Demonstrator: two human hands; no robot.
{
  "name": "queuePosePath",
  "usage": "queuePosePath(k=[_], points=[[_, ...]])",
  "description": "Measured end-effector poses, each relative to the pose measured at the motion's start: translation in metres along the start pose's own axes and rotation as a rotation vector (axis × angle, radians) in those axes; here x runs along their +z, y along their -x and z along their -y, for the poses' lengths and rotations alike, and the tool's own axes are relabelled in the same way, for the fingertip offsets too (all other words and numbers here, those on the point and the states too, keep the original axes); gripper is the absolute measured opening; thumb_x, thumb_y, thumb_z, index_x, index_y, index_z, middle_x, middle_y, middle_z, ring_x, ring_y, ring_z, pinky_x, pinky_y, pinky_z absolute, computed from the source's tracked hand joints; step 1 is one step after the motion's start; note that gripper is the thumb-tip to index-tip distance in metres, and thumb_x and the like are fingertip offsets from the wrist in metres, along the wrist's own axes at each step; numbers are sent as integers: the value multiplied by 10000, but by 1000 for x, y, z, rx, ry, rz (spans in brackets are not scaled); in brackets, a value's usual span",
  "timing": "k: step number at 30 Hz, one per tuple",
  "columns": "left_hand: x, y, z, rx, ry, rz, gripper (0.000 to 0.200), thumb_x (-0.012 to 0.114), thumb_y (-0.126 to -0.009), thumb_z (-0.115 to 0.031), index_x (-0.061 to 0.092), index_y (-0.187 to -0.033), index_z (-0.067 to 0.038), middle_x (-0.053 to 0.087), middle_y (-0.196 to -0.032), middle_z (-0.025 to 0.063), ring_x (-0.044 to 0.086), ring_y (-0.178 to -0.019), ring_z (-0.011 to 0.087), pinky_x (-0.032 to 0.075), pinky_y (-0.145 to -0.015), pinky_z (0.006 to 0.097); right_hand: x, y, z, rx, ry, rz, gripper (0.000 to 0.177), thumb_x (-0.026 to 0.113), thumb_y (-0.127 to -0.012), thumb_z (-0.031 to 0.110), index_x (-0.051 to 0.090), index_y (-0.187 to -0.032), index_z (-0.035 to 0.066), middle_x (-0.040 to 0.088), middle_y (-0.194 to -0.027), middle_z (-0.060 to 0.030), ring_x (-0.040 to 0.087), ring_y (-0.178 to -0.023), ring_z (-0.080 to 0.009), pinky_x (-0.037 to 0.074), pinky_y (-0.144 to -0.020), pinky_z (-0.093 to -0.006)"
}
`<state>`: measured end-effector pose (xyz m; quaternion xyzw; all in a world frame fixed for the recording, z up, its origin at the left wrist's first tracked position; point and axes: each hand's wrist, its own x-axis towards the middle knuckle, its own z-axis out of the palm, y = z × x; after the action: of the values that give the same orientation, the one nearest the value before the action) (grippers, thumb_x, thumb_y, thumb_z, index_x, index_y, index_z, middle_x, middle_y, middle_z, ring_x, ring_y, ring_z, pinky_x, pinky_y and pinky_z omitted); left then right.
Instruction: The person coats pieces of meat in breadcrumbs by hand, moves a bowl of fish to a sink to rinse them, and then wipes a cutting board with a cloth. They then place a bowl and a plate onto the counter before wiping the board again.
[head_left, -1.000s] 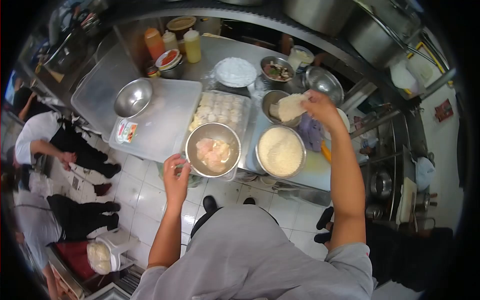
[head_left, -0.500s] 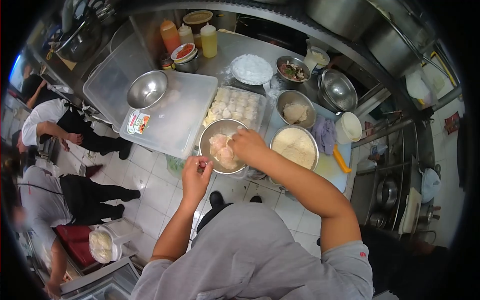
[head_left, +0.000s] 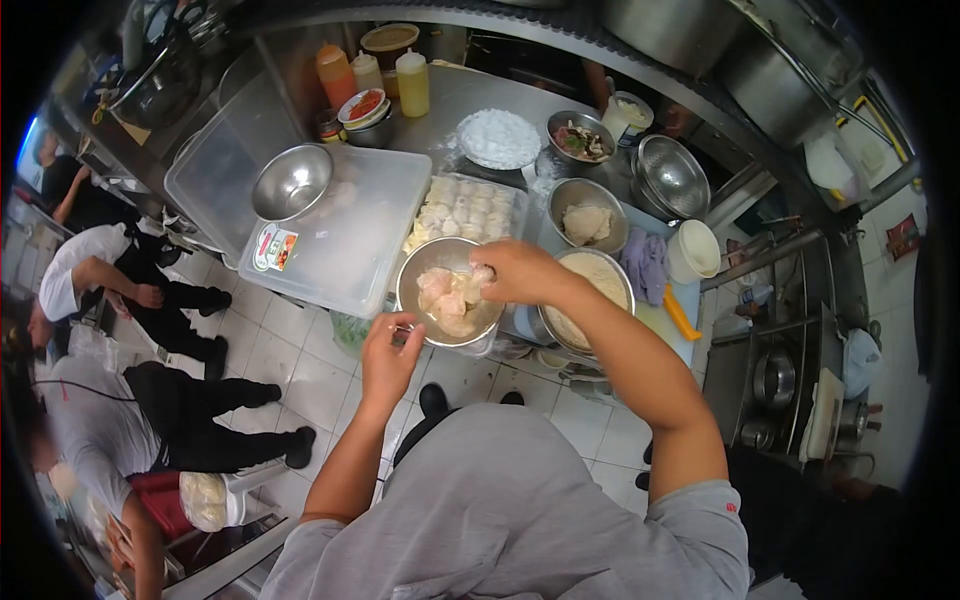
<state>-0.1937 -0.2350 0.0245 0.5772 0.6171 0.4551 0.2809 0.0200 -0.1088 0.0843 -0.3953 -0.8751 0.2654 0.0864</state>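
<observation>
A steel bowl [head_left: 408, 290] of pale raw meat pieces sits at the near edge of the steel counter [head_left: 450, 100]. My right hand [head_left: 520, 272] is over that bowl, fingers closed on one pale meat piece [head_left: 478, 276] at its right side. My left hand [head_left: 388, 355] pinches the bowl's near rim. Right of it is a bowl of breadcrumbs [head_left: 600, 280], partly hidden by my right forearm. Behind that, a smaller bowl [head_left: 588, 222] holds a coated piece. A clear tray of coated pieces [head_left: 470, 210] lies behind the meat bowl.
An empty steel bowl [head_left: 292, 180] rests on a lidded plastic box [head_left: 350, 240] at left. A plate of flour [head_left: 498, 138], sauce bottles [head_left: 412, 82], a colander [head_left: 672, 175], a purple cloth [head_left: 648, 265] and a white tub [head_left: 695, 250] crowd the counter. Other people [head_left: 110, 280] work on the tiled floor at left.
My right hand left the crumbed piece in the back bowl, came down to the meat bowl and now grips a raw piece. My left hand stayed at the bowl's rim.
</observation>
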Motion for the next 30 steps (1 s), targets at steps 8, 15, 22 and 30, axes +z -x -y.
queuePosePath(k=[8,15,22,30], points=[[-13,9,-21,134,-112,-73,146,652,-796,-25,598,-932,-26,553,-982,116,561,-888,242,475,-677,304,-99,74,8,61,-120,-99,226,571,-734,47,530,-956,42,583,-823,-121,578,-745,-234,455,-676,-329],[14,13,-58,396,-20,106,181,690,-754,-20,611,-917,-16,557,-1016,135,579,-870,254,483,-691,315,-73,122,-28,140,-145,156,289,573,-773,112,570,-1061,76,612,-850,-136,597,-805,-288,464,-721,-376],[76,7,-91,572,-105,376,219,734,-727,-95,616,-905,-44,557,-1100,120,607,-884,258,511,-693,335,-19,120,-70,156,390,-352,293,622,-748,103,591,-1039,87,592,-1038,-143,598,-953,-310,498,-776,-413],[111,-1,-76,664,-236,424,281,764,-671,-154,607,-878,-49,540,-1084,115,578,-902,267,502,-671,366,-27,150,-42,436,485,-155,397,711,-687,146,556,-1030,20,581,-1009,-144,592,-963,-329,501,-778,-405]])
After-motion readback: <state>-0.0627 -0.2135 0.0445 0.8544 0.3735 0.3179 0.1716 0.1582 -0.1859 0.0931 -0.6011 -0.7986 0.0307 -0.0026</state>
